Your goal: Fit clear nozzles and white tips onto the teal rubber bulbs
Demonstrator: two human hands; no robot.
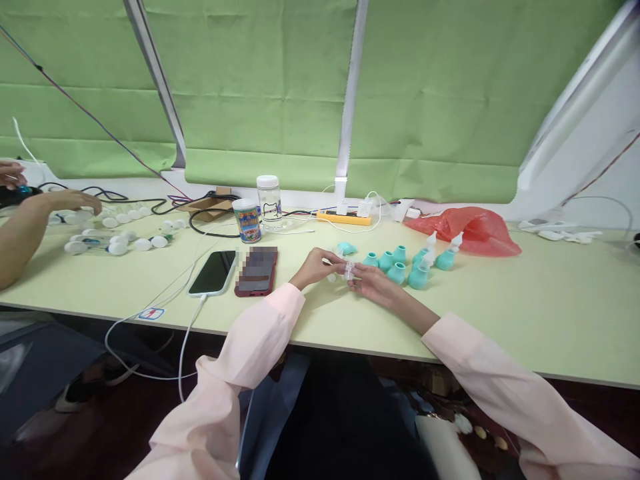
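Note:
Over the table [550, 313], my left hand [317, 268] and my right hand [374, 283] meet at their fingertips around a small clear plastic piece [349, 270]. Both hands pinch it, one from each side; the fingers hide part of it. Just behind my left fingers lies a teal rubber bulb [346, 249] on its side. To the right of my right hand stand several open-necked teal bulbs [397, 273]. A few more bulbs [445, 260] carry whitish translucent tips [456, 241]. A small whitish piece [332, 277] shows under my left fingers.
A red plastic bag [467, 230] lies behind the bulbs. Two phones [213, 273], a patterned can [248, 221] and a clear bottle [269, 203] are on the left. A yellow power strip [344, 218] sits at the back. Another person's arm [30, 227] reaches over white round parts [119, 245].

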